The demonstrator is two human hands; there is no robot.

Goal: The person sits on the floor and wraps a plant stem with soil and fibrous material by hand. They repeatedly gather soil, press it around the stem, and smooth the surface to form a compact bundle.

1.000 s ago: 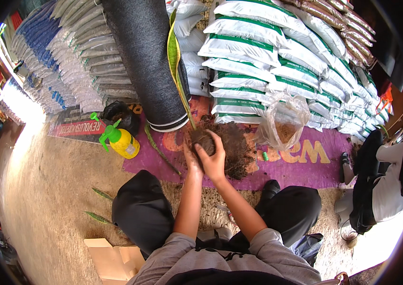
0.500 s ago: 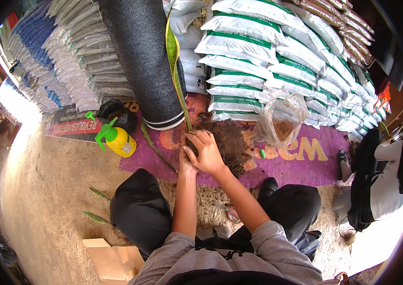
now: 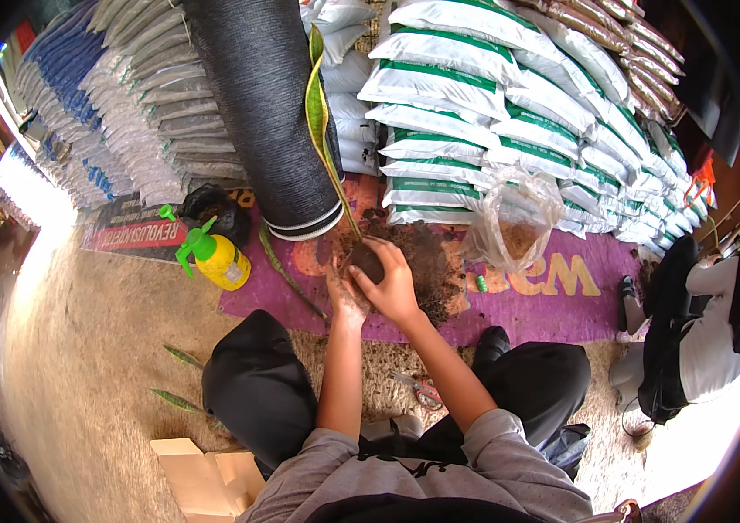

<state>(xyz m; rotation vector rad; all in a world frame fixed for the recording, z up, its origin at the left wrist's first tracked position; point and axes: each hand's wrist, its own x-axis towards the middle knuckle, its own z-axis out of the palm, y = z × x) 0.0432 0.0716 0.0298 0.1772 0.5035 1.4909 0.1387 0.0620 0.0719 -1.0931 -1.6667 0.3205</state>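
Observation:
A dark ball of soil (image 3: 367,261) sits between my two hands. The long green, yellow-edged snake plant leaf (image 3: 317,109) rises from its top and leans up to the left. Cupped along the ball's left side is my left hand (image 3: 345,295), its palm smeared with soil. My right hand (image 3: 392,283) curls over the right side, fingers on top and thumb across the front. Loose soil (image 3: 433,266) lies heaped just right of my hands on the purple banner (image 3: 509,314). A second snake plant leaf (image 3: 287,277) lies left of my hands.
A yellow spray bottle (image 3: 223,263) and black bag (image 3: 213,209) stand left, beside the upright black roll (image 3: 256,113). A clear bag (image 3: 518,218) is right, before stacked white sacks (image 3: 439,122). Scissors (image 3: 428,394) and cardboard (image 3: 200,479) lie near me. Another person (image 3: 710,331) sits right.
My hands have parted slightly around the soil ball, so more of it shows. The ball and the leaf's base have shifted a little to the right.

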